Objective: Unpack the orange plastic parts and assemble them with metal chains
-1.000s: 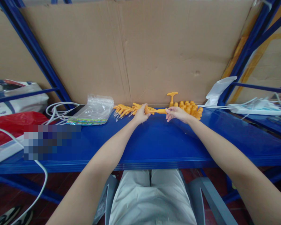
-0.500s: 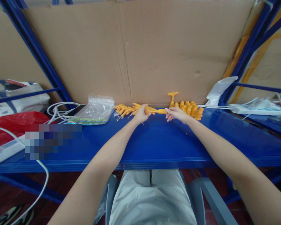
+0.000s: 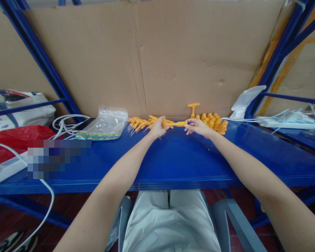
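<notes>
Both my hands are at the back of the table on one yellow plastic corkscrew point(image 3: 175, 124), held lengthwise. My left hand point(image 3: 159, 128) is closed around its T-shaped handle end. At the other end, the fingers of my right hand point(image 3: 196, 126) pinch its yellow cylindrical sleeve point(image 3: 182, 123). Left of my left hand lies a pile of yellow T-handles with metal spirals point(image 3: 138, 123). Behind my right hand one T-handled corkscrew point(image 3: 193, 109) stands upright. Several yellow sleeves point(image 3: 214, 121) are grouped right of it.
The blue table point(image 3: 173, 157) meets a cardboard panel point(image 3: 173, 59) at its back. Clear plastic bags point(image 3: 107, 122) lie to the left, beside white cables point(image 3: 63, 124) and a red bag point(image 3: 21, 140). A white power strip point(image 3: 291, 121) sits at the far right.
The sleeve at my right fingers appears slightly turned, and those fingers have shifted a little on it. My left hand keeps nearly the same place.
</notes>
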Demonstrator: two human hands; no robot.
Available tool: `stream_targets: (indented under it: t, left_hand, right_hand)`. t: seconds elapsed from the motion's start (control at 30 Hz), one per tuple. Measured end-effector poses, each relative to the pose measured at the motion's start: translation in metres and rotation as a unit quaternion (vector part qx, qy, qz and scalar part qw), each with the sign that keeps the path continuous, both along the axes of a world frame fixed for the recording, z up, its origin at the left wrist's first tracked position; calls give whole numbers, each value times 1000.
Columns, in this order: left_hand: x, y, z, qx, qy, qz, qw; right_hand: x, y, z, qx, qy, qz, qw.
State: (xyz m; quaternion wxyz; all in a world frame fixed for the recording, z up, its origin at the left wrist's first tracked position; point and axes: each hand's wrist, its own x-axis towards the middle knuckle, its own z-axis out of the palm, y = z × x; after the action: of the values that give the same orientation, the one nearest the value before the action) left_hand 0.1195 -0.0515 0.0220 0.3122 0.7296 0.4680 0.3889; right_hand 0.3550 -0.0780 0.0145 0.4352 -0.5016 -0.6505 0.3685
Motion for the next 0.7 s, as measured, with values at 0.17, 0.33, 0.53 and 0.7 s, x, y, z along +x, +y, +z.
stream_targets:
  t: [0.17,0.33,0.53,0.7]
  left_hand:
    - [1,1,-1,2,9,5,1000]
    - [1,0,-1,9,7,4,1000]
    - [1,7,-6,33,4,2,999]
    - [1,9,-9,36,3,-9,999]
  right_hand:
    - [1,-2,2,1,-5,16,1000]
    - [-1,-2,4,0,-11,20,1000]
    - [0,-2,6,1,-24,11,1000]
    - [-2,-4,6,-25,-1,-3,1000]
